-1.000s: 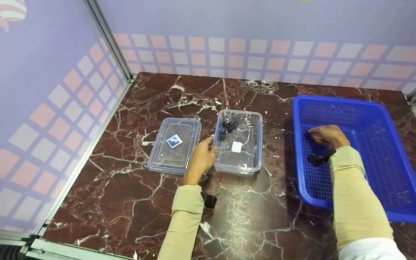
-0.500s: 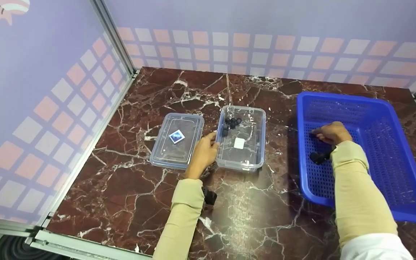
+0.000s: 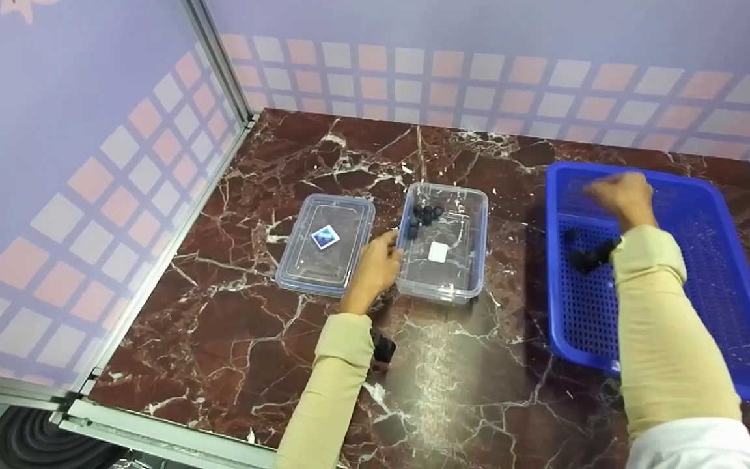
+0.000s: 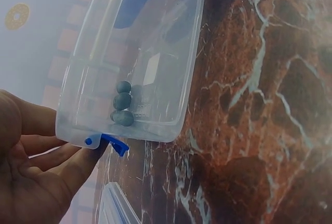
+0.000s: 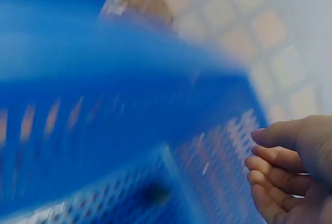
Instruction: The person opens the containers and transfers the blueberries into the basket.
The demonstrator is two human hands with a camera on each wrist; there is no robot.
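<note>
My left hand (image 3: 378, 260) is at the left side of a clear plastic box (image 3: 479, 241). In the left wrist view its fingers (image 4: 78, 167) lie extended at the wall, right by a blue latch (image 4: 116, 145). Several dark blueberries (image 3: 428, 215) lie in the box's far left corner, near a white square (image 3: 438, 252). My right hand (image 3: 625, 195) is raised over the far part of a blue basket (image 3: 554, 293), fingers curled and thumb close to the index finger; I cannot tell whether it holds something. A dark round thing (image 3: 569, 234) lies on the basket floor.
A clear lid (image 3: 342, 267) with blue edging and a diamond sticker (image 3: 325, 238) lies left of the box on the marbled table (image 3: 232, 365). Patterned panels (image 3: 375, 71) enclose the table at the back and sides. A coiled black thing (image 3: 30, 436) is at the lower left.
My right hand has risen from the basket floor and moved toward its far side, uncovering a dark round thing. My left hand stays at the box. The head view has shifted slightly.
</note>
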